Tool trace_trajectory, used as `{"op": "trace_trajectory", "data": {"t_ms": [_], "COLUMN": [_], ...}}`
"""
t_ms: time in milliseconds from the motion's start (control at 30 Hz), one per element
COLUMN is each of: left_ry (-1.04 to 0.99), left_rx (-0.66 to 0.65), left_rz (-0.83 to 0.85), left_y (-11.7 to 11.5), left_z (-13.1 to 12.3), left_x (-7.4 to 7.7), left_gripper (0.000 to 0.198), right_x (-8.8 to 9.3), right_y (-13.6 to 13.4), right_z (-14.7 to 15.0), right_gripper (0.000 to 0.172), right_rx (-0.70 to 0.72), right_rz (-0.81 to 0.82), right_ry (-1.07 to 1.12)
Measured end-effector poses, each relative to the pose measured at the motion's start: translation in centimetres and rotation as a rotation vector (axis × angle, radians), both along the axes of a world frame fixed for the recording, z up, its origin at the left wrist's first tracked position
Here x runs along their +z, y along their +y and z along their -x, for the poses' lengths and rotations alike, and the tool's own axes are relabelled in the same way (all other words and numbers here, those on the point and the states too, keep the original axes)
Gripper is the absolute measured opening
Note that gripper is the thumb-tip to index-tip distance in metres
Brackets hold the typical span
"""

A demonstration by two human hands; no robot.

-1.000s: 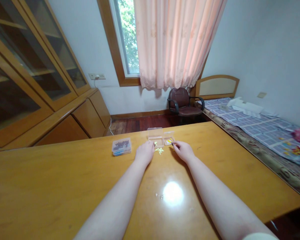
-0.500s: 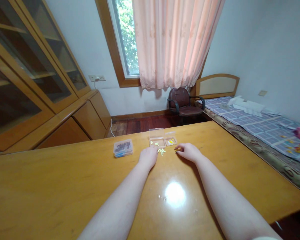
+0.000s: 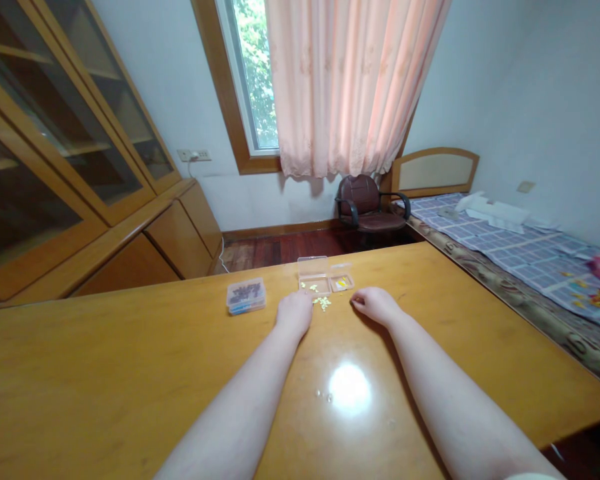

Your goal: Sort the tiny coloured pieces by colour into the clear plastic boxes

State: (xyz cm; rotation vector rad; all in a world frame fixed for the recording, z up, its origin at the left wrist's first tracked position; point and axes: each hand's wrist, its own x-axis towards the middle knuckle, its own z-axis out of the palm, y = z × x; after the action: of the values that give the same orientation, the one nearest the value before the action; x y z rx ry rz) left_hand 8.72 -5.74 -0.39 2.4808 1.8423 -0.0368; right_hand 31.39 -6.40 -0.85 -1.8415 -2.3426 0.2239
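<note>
My left hand [image 3: 295,313] rests on the table, its fingers curled beside a small pile of pale yellow pieces [image 3: 324,303]. What its fingertips hold, if anything, is hidden. My right hand [image 3: 376,304] lies to the right of the pile, with thumb and fingers pinched together; anything between them is too small to make out. Just beyond the pile stands a clear plastic box [image 3: 322,287] with its lid raised, and a few pale yellow pieces lie in it. Beside that, a smaller clear box [image 3: 341,283] contains white and bright yellow bits.
A clear lidded box [image 3: 247,297] of dark and blue pieces sits to the left on the wooden table [image 3: 130,373]. Behind the table are a brown armchair [image 3: 367,207] and a glass-fronted cabinet [image 3: 150,200]. A bed [image 3: 500,233] stands on the right.
My left hand has drawn back slightly to the left, away from the pile. The fingertips of my right hand have closed in, and the orange-yellow bit beside them no longer shows.
</note>
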Motion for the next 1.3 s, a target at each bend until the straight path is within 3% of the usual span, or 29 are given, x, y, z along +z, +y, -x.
{"op": "trace_trajectory", "data": {"t_ms": [333,667,967,1300], "left_ry": [0.001,-0.037,-0.025,-0.031], "left_rx": [0.011,0.007,-0.021,0.052], "left_rz": [-0.004,0.040,0.026,0.015], "left_y": [-0.4,-0.5,-0.3,-0.1], "left_z": [-0.4,-0.7,-1.7,-2.0], "left_x": [0.5,0.3,-0.8,-1.9], "left_gripper": [0.029,0.029,0.028,0.029], "right_x": [-0.1,-0.3,-1.0,-1.2], "right_y": [-0.1,0.1,0.5,0.5], "right_z": [-0.6,1.1,2.3,3.0], "right_gripper": [0.022,0.045,0.035,0.033], "right_rx": [-0.055,-0.165,-0.170,-0.271], "right_rz": [-0.052,0.028,0.035,0.057], "right_ry": [0.061,-0.113,-0.177,-0.176]}}
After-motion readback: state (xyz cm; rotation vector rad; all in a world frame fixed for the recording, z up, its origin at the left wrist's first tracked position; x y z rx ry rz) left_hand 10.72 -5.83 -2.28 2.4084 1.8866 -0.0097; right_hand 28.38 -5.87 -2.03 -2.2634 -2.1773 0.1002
